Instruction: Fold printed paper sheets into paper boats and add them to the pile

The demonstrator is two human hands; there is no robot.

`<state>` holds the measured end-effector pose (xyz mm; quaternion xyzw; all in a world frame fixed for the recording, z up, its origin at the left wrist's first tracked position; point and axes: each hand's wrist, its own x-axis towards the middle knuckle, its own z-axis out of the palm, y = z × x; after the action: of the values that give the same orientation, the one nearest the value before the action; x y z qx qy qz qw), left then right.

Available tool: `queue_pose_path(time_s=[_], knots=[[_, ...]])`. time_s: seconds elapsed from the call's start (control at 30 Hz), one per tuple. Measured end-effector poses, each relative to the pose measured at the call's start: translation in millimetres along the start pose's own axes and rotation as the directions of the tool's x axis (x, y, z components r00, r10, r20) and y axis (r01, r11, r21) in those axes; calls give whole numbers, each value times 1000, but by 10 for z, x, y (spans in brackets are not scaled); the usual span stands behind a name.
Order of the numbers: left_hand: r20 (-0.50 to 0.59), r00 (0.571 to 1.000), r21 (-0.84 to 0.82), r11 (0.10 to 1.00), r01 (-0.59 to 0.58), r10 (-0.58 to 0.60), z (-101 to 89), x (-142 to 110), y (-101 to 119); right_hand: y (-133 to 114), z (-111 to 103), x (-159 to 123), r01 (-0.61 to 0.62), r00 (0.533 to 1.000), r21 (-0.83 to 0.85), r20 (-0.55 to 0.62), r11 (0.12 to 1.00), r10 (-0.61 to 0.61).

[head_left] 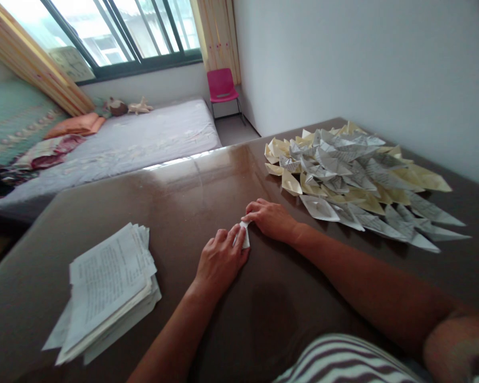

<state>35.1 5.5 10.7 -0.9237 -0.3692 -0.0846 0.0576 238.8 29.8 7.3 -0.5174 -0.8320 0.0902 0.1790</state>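
Observation:
A small folded piece of white paper (245, 235) lies on the brown table (175, 191) between my hands. My left hand (220, 259) rests flat over its near side, fingers pressed on the paper. My right hand (270, 218) lies across its far edge, fingers curled and pressing it down. Most of the paper is hidden under the hands.
A stack of printed sheets (107, 290) sits at the left front of the table. A big pile of folded paper boats (355, 178) covers the right back. Beyond the table are a bed (115, 143), a pink chair (222, 88) and a window.

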Motion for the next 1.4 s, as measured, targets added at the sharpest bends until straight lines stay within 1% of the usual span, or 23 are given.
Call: queue_pose_path(time_s=[0.13, 0.2, 0.3, 0.37, 0.5, 0.7, 0.77, 0.8, 0.83, 0.87, 0.9, 0.93, 1.0, 1.03, 1.07, 1.1, 1.17, 1.3, 1.33, 1.4], knots=[[-25, 999, -7, 1000, 29, -29, -2, -9, -31, 67, 18, 3, 7, 1000, 113, -17, 994, -5], [-44, 996, -60, 996, 72, -75, 8, -8, -71, 101, 28, 10, 7, 1000, 170, -27, 985, -2], [-48, 984, -181, 971, 158, -169, 29, -1, -137, 138, 44, 20, 3, 1000, 230, -30, 973, 4], [-37, 978, -268, 945, 187, -204, 45, 4, -178, 158, 54, 25, 6, 999, 251, -34, 968, 2], [-27, 971, -415, 887, 204, -236, 76, 4, -249, 200, 67, 36, 35, 999, 285, -31, 958, -28], [22, 952, -572, 777, 262, -305, 104, 0, -317, 171, 50, 51, 122, 991, 373, 3, 920, -133], [44, 943, -599, 747, 288, -329, 96, 3, -322, 122, 44, 46, 102, 994, 362, 10, 926, -113], [53, 938, -614, 729, 302, -343, 89, 5, -324, 96, 40, 42, 74, 996, 342, 13, 937, -84], [64, 932, -639, 702, 313, -357, 82, 6, -327, 71, 34, 38, 33, 999, 314, 15, 949, -39], [78, 925, -682, 657, 322, -372, 76, 8, -335, 50, 26, 35, -20, 1000, 287, 16, 958, 16], [96, 914, -742, 584, 329, -393, 74, 9, -347, 33, 17, 32, -77, 997, 266, 22, 961, 73], [118, 898, -812, 479, 333, -424, 76, 11, -365, 22, 6, 32, -132, 991, 255, 34, 958, 127], [188, 849, -921, 210, 327, -494, 96, 12, -414, 14, -20, 37, -221, 975, 251, 65, 942, 212], [230, 821, -945, 83, 318, -523, 110, 11, -442, 14, -33, 42, -248, 969, 254, 82, 935, 234], [268, 796, -951, -15, 310, -543, 126, 11, -469, 15, -44, 47, -266, 964, 256, 96, 929, 249], [298, 781, -948, -77, 308, -549, 141, 9, -493, 16, -55, 53, -280, 959, 256, 106, 925, 261], [332, 775, -941, -126, 315, -537, 161, 5, -528, 14, -70, 64, -300, 953, 250, 119, 921, 278], [339, 783, -940, -161, 300, -521, 155, -6, -537, 7, -78, 76, -328, 944, 250, 124, 911, 306], [334, 787, -942, -160, 295, -519, 149, -9, -530, 8, -76, 77, -332, 943, 257, 118, 908, 311], [314, 791, -948, -124, 294, -525, 140, -15, -514, 12, -68, 78, -335, 942, 276, 105, 901, 319]])
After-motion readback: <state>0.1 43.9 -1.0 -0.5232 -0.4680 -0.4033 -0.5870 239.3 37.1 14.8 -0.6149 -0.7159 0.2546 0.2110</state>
